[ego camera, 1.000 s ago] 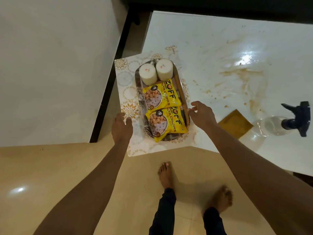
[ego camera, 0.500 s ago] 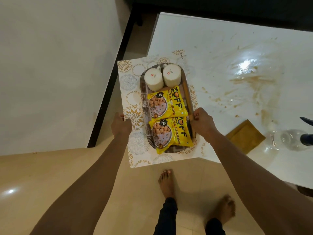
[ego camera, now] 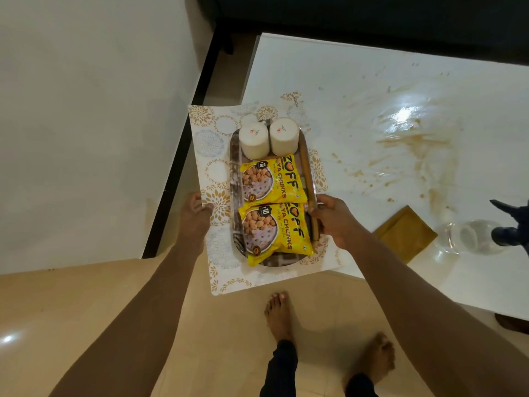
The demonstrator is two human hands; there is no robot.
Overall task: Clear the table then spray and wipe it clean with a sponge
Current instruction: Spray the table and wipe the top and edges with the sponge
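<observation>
Fingers of the left hand (ego camera: 196,214) curl over the left edge of the patterned mat (ego camera: 213,179), thumb on top, pinching it. The right hand (ego camera: 332,222) wraps its fingers round the wooden right handle of the tray (ego camera: 234,167). Both forearms reach forward and down. The tray sits on the mat at the white table's (ego camera: 357,90) near-left corner, carrying two white cups (ego camera: 254,140) and two yellow snack packets (ego camera: 272,207). Brown stains (ego camera: 412,150) spread to the right, near a yellow sponge (ego camera: 403,236) and spray bottle (ego camera: 481,236).
</observation>
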